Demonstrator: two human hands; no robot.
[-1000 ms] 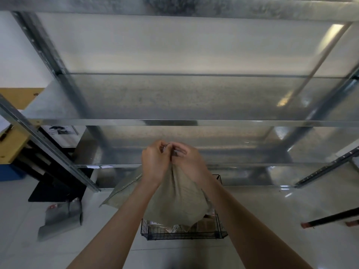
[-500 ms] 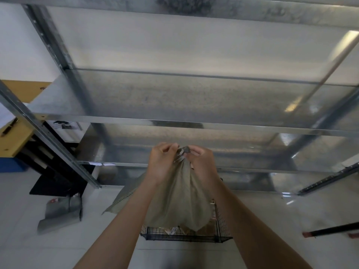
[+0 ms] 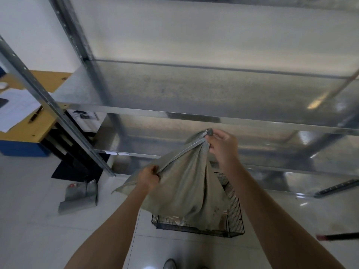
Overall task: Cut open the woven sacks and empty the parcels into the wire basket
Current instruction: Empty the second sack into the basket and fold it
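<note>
A grey-green woven sack (image 3: pixel 186 183) hangs upside down over the black wire basket (image 3: pixel 235 214) on the floor. My right hand (image 3: pixel 223 146) pinches one upper corner of the sack, held high. Lower and to the left, my left hand (image 3: pixel 149 177) grips the sack's seamed edge. The cloth hangs slack and covers most of the basket. A few parcels (image 3: pixel 176 220) show through the basket's front wires below the sack's mouth.
A tall galvanised metal shelf rack (image 3: pixel 194 98) stands right behind the basket. A flat grey sack (image 3: pixel 79 199) lies on the white floor to the left. A yellow desk (image 3: pixel 37 121) with papers is at far left. A black bar (image 3: pixel 338 236) lies at right.
My hands were together at the sack's top. The left hand has slid down and left along the seam, while the right stays high. The view has shifted, so the desk shows more.
</note>
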